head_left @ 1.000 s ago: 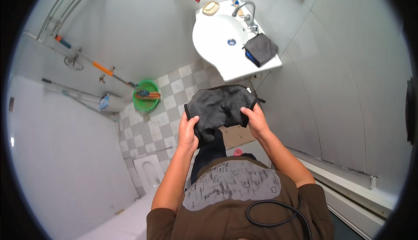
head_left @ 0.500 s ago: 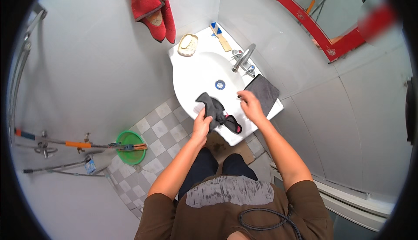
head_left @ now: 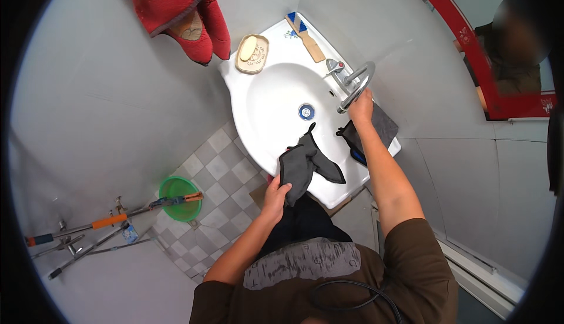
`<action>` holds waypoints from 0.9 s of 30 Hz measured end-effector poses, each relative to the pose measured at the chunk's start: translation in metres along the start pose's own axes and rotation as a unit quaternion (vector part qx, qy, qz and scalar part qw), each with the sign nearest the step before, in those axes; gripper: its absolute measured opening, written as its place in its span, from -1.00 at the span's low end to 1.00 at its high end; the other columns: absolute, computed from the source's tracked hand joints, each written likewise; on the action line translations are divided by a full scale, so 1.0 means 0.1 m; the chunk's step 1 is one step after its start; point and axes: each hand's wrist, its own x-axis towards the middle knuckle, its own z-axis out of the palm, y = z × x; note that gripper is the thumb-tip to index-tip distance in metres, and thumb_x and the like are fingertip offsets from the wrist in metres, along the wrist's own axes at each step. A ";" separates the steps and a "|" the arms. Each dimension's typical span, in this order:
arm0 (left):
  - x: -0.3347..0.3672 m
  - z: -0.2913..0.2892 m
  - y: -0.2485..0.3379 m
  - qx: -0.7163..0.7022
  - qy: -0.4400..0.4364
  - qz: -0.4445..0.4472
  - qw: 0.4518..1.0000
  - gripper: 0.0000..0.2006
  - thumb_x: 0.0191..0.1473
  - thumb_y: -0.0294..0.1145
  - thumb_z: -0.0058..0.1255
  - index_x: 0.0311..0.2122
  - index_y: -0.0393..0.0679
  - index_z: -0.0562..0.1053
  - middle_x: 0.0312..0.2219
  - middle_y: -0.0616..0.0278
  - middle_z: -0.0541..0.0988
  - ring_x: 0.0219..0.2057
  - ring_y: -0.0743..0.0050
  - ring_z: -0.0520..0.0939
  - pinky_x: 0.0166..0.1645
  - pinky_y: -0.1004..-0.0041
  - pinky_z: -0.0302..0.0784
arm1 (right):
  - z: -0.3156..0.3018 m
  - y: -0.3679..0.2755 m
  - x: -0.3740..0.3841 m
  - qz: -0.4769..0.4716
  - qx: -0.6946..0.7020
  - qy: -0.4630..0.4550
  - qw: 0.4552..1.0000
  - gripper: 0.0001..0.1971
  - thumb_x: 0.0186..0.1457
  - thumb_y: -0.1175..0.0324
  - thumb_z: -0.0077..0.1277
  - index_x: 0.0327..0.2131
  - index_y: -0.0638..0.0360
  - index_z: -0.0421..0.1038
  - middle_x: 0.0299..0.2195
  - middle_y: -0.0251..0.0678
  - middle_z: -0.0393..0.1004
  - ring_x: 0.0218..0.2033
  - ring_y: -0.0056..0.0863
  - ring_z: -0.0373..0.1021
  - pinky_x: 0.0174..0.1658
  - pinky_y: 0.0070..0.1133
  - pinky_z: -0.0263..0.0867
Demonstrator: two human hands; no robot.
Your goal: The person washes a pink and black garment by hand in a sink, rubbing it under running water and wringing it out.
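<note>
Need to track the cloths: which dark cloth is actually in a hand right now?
The dark grey cloth draped over the sink's front rim, gripped by the left hand. The other cloth lies flat beside the tap, under the right forearm.

One head view only; it looks steeply down from above the person, onto the sink point(head_left: 276, 106) close below; fisheye bends the walls point(head_left: 100, 89).

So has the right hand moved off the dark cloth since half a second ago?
Yes. The right hand left the dark cloth and reached across the sink to the tap.
</note>
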 end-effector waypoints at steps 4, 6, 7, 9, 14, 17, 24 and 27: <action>0.07 0.03 0.16 0.000 0.005 0.002 1.000 -0.56 0.03 -0.58 -0.18 0.08 -0.29 0.25 -0.08 0.19 0.42 -0.11 0.49 0.43 0.00 0.53 0.30 | -0.08 0.20 0.02 -0.060 0.053 -0.042 0.996 -0.50 -0.13 0.54 -0.07 0.00 0.29 0.24 0.06 0.02 0.19 0.05 -0.10 0.20 0.09 -0.42 0.16; 0.11 0.06 0.18 -0.003 -0.002 0.006 1.000 -0.56 0.03 -0.58 -0.18 0.09 -0.29 0.25 -0.08 0.19 0.42 -0.10 0.49 0.43 0.00 0.53 0.30 | -0.09 0.27 0.04 -0.075 0.049 -0.045 0.995 -0.49 -0.12 0.56 -0.08 0.01 0.25 0.23 0.07 -0.02 0.20 0.05 -0.12 0.22 0.07 -0.42 0.17; 0.12 0.08 0.19 -0.010 -0.003 0.006 1.000 -0.56 0.04 -0.58 -0.18 0.09 -0.29 0.24 -0.08 0.19 0.42 -0.10 0.48 0.43 0.01 0.53 0.30 | -0.13 0.25 0.04 -0.074 0.063 -0.058 0.994 -0.49 -0.12 0.56 -0.08 0.02 0.22 0.23 0.07 -0.02 0.20 0.05 -0.11 0.21 0.06 -0.42 0.19; 0.15 0.10 0.18 -0.017 -0.003 0.003 1.000 -0.56 0.04 -0.57 -0.18 0.09 -0.29 0.24 -0.08 0.18 0.42 -0.10 0.47 0.43 0.01 0.52 0.30 | -0.19 0.20 0.02 -0.083 0.081 -0.061 0.991 -0.49 -0.11 0.56 -0.07 0.02 0.17 0.23 0.07 -0.03 0.19 0.04 -0.10 0.21 0.02 -0.41 0.22; 0.21 0.16 0.17 -0.023 0.008 -0.017 1.000 -0.54 0.04 -0.58 -0.18 0.11 -0.30 0.21 -0.05 0.16 0.39 -0.07 0.44 0.41 0.03 0.50 0.29 | -0.16 0.29 -0.02 -0.113 0.079 -0.044 0.989 -0.48 -0.08 0.53 -0.08 0.05 0.17 0.21 0.11 -0.03 0.14 0.08 -0.10 0.18 0.07 -0.43 0.18; 0.25 0.17 0.18 -0.021 0.018 -0.024 0.999 -0.53 0.04 -0.58 -0.18 0.12 -0.29 0.20 -0.04 0.16 0.38 -0.06 0.44 0.40 0.03 0.50 0.28 | -0.16 0.33 -0.01 -0.120 0.077 -0.049 0.989 -0.48 -0.06 0.51 -0.09 0.06 0.17 0.20 0.13 -0.03 0.11 0.10 -0.10 0.15 0.10 -0.44 0.15; 0.35 0.17 0.17 -0.016 0.042 -0.019 0.999 -0.55 0.04 -0.59 -0.18 0.10 -0.28 0.24 -0.09 0.20 0.42 -0.13 0.48 0.45 -0.01 0.52 0.32 | -0.29 0.22 0.01 -0.091 0.086 -0.106 0.986 -0.51 -0.03 0.54 -0.12 0.06 0.18 0.21 0.14 -0.06 0.11 0.10 -0.15 0.18 0.02 -0.48 0.23; 0.39 0.18 0.17 -0.015 0.044 -0.008 0.999 -0.58 0.05 -0.57 -0.17 0.07 -0.29 0.27 -0.12 0.21 0.44 -0.15 0.50 0.46 -0.04 0.53 0.34 | -0.36 0.20 -0.01 -0.099 0.128 -0.119 0.980 -0.51 -0.04 0.57 -0.11 0.05 0.16 0.22 0.14 -0.12 0.14 0.02 -0.20 0.27 -0.05 -0.50 0.27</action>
